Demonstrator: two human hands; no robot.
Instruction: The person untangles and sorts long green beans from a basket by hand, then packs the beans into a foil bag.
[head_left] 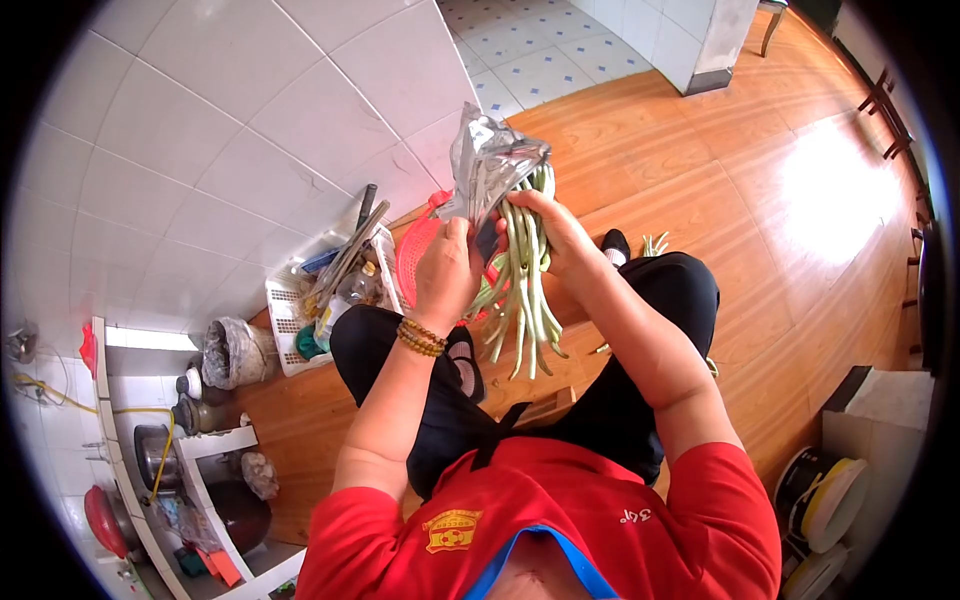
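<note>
My left hand (pixel 447 268), with a beaded bracelet on its wrist, is closed on the lower part of a shiny silvery plastic bag (pixel 488 160). Close beside it, my right hand (pixel 550 222) is wrapped round a bunch of long green beans (pixel 525 295). The beans' upper ends touch the bag's edge, and their lower ends hang loose between my knees. I cannot tell whether some beans are still inside the bag. Behind and below my hands stands a red plastic basket (pixel 412 250), partly hidden by my left hand and the beans.
A few beans (pixel 655 244) lie on the wooden floor (pixel 770 260) near my right shoe. Left of the basket, a white crate (pixel 290 325) holds bottles and long tools. A bag-lined bin (pixel 238 352) stands by the tiled wall (pixel 250 110). Shelves with pots are at the far left.
</note>
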